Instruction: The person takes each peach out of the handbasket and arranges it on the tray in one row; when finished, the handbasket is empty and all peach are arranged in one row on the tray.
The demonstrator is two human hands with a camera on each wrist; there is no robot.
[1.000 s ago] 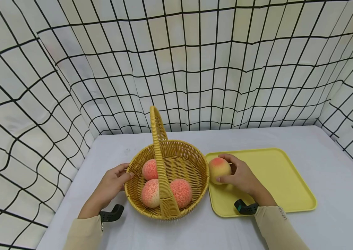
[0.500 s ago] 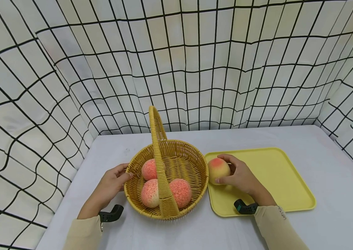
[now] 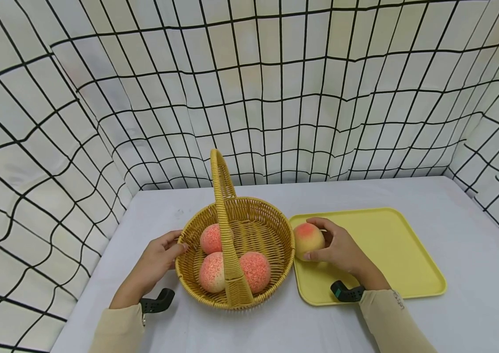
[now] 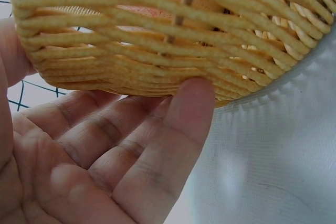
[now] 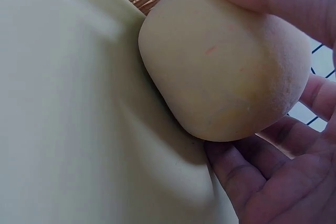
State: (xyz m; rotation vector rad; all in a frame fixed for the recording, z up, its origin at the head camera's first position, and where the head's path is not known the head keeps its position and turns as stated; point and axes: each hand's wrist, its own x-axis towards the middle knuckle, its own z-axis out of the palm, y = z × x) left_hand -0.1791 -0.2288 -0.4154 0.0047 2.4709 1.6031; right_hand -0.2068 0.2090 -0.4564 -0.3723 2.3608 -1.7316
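A wicker basket point(image 3: 282, 274) with a tall arched handle holds three speckled pink-red peaches point(image 3: 256, 272). At its left rim is my left hand point(image 3: 158, 257), thumb over the edge and fingers against the outer wall; the left wrist view shows fingertips touching the weave point(image 4: 157, 30) from outside and below. My right hand point(image 3: 342, 247) grips a smooth yellow peach point(image 3: 309, 241) with a red top, thumb on the near side and fingers around the far side. This peach is at the left end of the yellow tray point(image 3: 386, 255), close beside the basket. In the right wrist view its pale underside point(image 5: 220, 72) shows.
White cloth covers the table point(image 3: 276, 333). The tray has a low raised rim and lies right of the basket. White sheets with black netting point(image 3: 285, 98) rise behind and at both sides. A black strap device point(image 3: 158, 301) sits on each wrist.
The view has shifted very slightly. Both hands, the basket and the peach keep practically the same places, with the same grips.
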